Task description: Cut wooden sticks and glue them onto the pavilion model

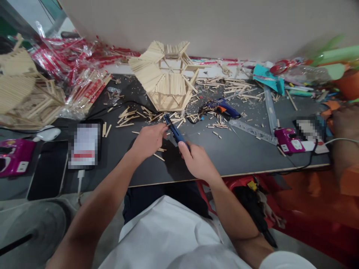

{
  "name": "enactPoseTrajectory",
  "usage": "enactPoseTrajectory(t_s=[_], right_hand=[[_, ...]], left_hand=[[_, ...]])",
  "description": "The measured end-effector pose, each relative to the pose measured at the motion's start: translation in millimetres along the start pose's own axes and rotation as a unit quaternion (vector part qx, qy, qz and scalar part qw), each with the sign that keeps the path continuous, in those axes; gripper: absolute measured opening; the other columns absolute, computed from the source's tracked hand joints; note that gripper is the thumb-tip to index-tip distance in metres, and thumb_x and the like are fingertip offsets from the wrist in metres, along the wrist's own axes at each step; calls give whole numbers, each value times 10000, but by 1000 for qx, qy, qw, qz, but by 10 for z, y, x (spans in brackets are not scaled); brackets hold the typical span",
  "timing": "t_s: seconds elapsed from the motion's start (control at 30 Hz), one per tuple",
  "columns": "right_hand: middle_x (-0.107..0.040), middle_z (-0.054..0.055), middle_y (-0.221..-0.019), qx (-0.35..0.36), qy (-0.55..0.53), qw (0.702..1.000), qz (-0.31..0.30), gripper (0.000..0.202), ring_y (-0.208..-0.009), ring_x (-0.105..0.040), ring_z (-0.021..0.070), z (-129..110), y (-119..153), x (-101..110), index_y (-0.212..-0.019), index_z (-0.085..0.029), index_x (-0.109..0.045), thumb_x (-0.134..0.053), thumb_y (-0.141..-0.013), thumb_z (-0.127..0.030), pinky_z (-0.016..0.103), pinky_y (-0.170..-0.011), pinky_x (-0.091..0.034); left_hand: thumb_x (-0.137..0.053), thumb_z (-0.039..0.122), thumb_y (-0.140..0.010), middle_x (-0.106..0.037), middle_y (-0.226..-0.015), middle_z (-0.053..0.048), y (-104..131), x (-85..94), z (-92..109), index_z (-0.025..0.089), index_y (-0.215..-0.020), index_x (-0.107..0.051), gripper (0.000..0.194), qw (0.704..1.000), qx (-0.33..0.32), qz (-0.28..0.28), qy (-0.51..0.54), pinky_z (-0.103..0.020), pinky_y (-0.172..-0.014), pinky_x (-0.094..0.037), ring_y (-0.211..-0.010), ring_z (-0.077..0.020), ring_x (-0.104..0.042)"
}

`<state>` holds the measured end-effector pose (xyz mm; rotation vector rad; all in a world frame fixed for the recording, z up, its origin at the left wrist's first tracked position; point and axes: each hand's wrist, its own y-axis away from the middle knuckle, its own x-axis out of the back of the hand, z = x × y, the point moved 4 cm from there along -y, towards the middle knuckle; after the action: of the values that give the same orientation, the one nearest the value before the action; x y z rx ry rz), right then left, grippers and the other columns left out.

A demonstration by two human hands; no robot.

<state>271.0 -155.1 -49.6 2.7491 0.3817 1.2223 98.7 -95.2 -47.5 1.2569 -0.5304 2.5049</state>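
Observation:
Dark blue pliers or cutters slant over the dark table, their head toward the back. My right hand is wrapped round their handles, thumb on top. My left hand is closed, its fingertips pinched beside the tool's head; whatever they hold is too small to make out. Short wooden sticks lie on the table below the fingers. Just behind the hands stands a model built of thin wooden sticks, with fanned panels round an open frame.
A blue glue gun, clear rulers and scattered stick pieces lie right. Phones and a purple power socket are left, below another stick model. Another person's arm rests at far right.

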Motion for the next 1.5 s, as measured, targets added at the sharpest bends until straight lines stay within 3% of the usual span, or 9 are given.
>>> enactPoseTrajectory(t_s=[0.3,0.67,0.93,1.13,1.5], right_hand=[[-724,113,-878,-16,69,997,6,485,-850,-682,247,-13,-18,-36,-866,-197,-575,-264,-1076,-505,314,-720,-353],[-741,106,-888,-1,105,994,11,476,-851,-696,241,-37,-12,-39,-886,-193,-602,-274,-1088,-473,310,-692,-323],[-735,102,-874,48,128,990,-25,500,-831,-693,231,-98,25,-54,-879,-191,-609,-265,-1087,-487,307,-673,-318],[-739,95,-894,39,170,984,-33,486,-812,-689,231,-143,71,-84,-901,-193,-620,-300,-1076,-513,311,-636,-302],[-738,92,-889,104,166,977,-79,502,-806,-682,213,-182,35,-84,-894,-177,-638,-301,-1078,-502,309,-652,-318]], left_hand=[[-367,269,-1018,-692,-716,-31,-7,2,13,175,-811,-627,346,1000,28,0,6,-292,-742,-466,-678,-185,-662],[-354,279,-1014,-731,-783,-51,24,57,48,187,-820,-619,342,999,33,-6,-19,-313,-740,-463,-737,-215,-684],[-371,273,-1020,-737,-791,-74,281,117,126,171,-891,-627,304,990,71,29,-122,-308,-667,-432,-728,-227,-702],[-366,280,-1026,-736,-785,-73,431,94,115,182,-868,-612,309,988,93,41,-113,-291,-649,-428,-736,-214,-706],[-383,281,-1011,-747,-782,-75,679,100,148,175,-928,-636,287,980,133,91,-114,-299,-655,-449,-749,-234,-724]])
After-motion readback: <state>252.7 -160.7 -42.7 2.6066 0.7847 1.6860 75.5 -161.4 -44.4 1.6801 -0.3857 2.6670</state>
